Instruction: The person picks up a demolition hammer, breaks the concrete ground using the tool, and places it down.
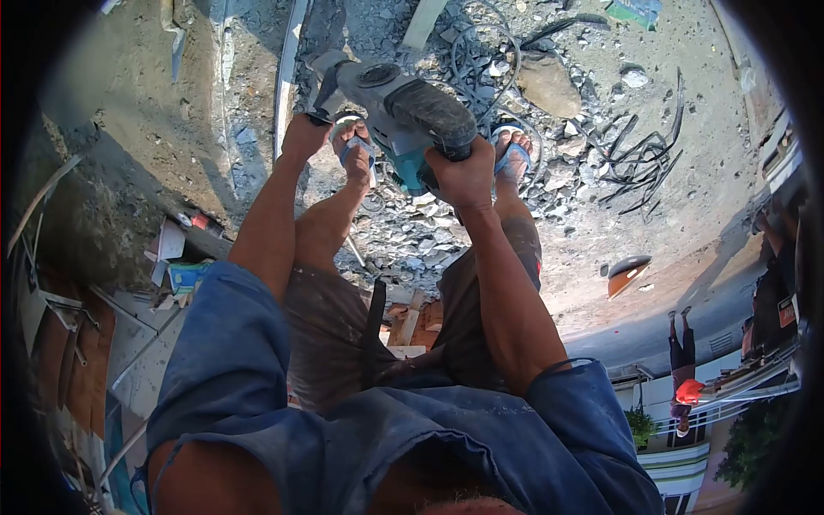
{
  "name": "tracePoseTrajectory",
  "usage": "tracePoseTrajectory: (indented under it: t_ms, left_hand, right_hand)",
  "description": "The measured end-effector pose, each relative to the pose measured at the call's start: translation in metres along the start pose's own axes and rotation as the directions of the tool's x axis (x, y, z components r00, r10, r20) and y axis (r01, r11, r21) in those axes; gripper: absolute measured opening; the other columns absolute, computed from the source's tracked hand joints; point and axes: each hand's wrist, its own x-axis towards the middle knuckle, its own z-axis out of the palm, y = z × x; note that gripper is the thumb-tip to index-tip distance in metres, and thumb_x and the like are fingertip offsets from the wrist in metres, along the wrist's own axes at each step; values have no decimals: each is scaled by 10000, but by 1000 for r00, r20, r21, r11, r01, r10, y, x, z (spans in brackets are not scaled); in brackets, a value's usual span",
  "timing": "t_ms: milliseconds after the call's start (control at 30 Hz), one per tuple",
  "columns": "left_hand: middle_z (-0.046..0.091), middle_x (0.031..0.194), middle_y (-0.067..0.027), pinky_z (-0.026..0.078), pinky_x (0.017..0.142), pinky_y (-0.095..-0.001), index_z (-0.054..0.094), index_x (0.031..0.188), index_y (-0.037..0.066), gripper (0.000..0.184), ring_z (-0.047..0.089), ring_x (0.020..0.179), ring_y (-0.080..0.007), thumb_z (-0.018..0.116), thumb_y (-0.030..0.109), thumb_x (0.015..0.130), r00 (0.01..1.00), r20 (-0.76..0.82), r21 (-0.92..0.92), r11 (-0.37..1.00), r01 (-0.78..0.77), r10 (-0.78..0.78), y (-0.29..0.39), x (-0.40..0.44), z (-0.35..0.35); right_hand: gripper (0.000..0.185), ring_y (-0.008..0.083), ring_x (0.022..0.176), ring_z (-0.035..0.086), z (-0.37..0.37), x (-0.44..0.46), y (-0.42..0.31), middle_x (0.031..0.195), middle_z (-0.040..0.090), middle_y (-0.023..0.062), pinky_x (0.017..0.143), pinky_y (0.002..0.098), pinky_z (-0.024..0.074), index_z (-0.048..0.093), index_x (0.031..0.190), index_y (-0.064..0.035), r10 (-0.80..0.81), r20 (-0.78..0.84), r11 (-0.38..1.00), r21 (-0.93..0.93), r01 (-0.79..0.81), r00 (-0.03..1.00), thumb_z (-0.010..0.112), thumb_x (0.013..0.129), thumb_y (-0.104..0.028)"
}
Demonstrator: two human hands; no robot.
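A dusty grey and teal power tool (399, 107), which looks like a demolition hammer, lies slantwise across the view above the rubble. My right hand (463, 176) is wrapped round its rear handle. Near its front end, my left hand (306, 136) is closed on a dark side handle. The tool's front end points to the upper left, and its tip cannot be made out. Below the tool, broken concrete (412, 232) covers the ground between my sandalled feet.
Black cables (648, 163) lie tangled at the right, beside a coiled grey wire (485, 60) and a large stone (549, 86). Boards and debris (86, 343) are piled at the lower left. A person (684, 369) stands far off at the right.
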Motion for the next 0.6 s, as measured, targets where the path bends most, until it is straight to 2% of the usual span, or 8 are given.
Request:
tracePoseTrajectory:
  t_ms: [133, 233, 300, 367, 433, 467, 500, 600]
  left_hand:
    - [700, 835, -255, 540, 692, -448, 708, 886, -31, 440, 685, 870, -419, 743, 392, 767, 999, -40, 59, 998, -22, 24, 1, 2, 0]
    - [699, 820, -251, 538, 687, -448, 707, 863, -30, 439, 684, 858, -420, 741, 398, 768, 997, -63, 22, 998, -52, 53, 1, -4, 2]
    - [703, 803, -242, 540, 680, -436, 714, 855, -20, 438, 700, 830, -395, 760, 401, 743, 999, 1, 50, 998, 40, -40, 11, -3, -15]
    - [709, 813, -236, 544, 684, -426, 720, 847, -13, 434, 714, 816, -370, 779, 396, 713, 995, 72, 99, 993, 59, -66, 13, 3, -29]
    - [711, 823, -230, 544, 695, -429, 722, 859, -7, 431, 713, 827, -373, 779, 393, 710, 1000, -8, 107, 994, 4, -3, 7, 5, -30]
    - [714, 833, -224, 545, 706, -432, 725, 872, -2, 429, 711, 838, -376, 779, 390, 706, 997, -66, 112, 993, -35, 43, 6, 1, -24]
    - [718, 885, -214, 550, 750, -435, 729, 935, 23, 443, 707, 875, -377, 788, 392, 697, 999, 33, 95, 995, 9, -12, 6, 5, -24]
    - [707, 982, -228, 547, 816, -456, 719, 1008, 46, 495, 683, 935, -407, 771, 436, 709, 991, -121, 118, 990, 71, -57, 18, -18, -10]
  right_hand:
    - [246, 211, 614, 680, 2, 3, 1, 676, 679, 137, 610, 352, 516, 685, 862, 26, -40, -22, 999, -13, 40, 999, 695, 692, -152]
    - [250, 189, 604, 663, -4, 0, -1, 690, 684, 122, 599, 347, 510, 680, 868, 38, 47, 31, 999, -10, -47, 998, 694, 696, -143]
    - [227, 160, 588, 631, -4, 5, -4, 696, 676, 94, 577, 335, 496, 672, 845, 38, 229, 130, 967, 88, -241, 965, 701, 703, -137]
    - [208, 145, 578, 614, -5, 5, -9, 694, 666, 80, 563, 322, 487, 669, 830, 30, 263, 121, 957, 96, -275, 957, 705, 705, -132]
    - [144, 110, 547, 577, -4, 7, -13, 666, 638, 49, 521, 277, 449, 660, 780, -3, 332, 151, 931, 108, -350, 931, 718, 711, -116]
    - [144, 110, 547, 577, -6, 10, -17, 666, 638, 49, 521, 277, 449, 660, 780, -3, 343, 151, 929, 93, -359, 927, 718, 711, -116]
    - [130, 103, 540, 569, -6, 7, -20, 658, 633, 39, 512, 266, 439, 660, 772, -8, 324, 138, 937, 88, -337, 936, 719, 717, -110]
    - [98, 88, 540, 556, -2, -7, -12, 630, 611, 9, 504, 253, 414, 652, 744, -28, 258, 105, 958, 102, -269, 960, 719, 738, -99]
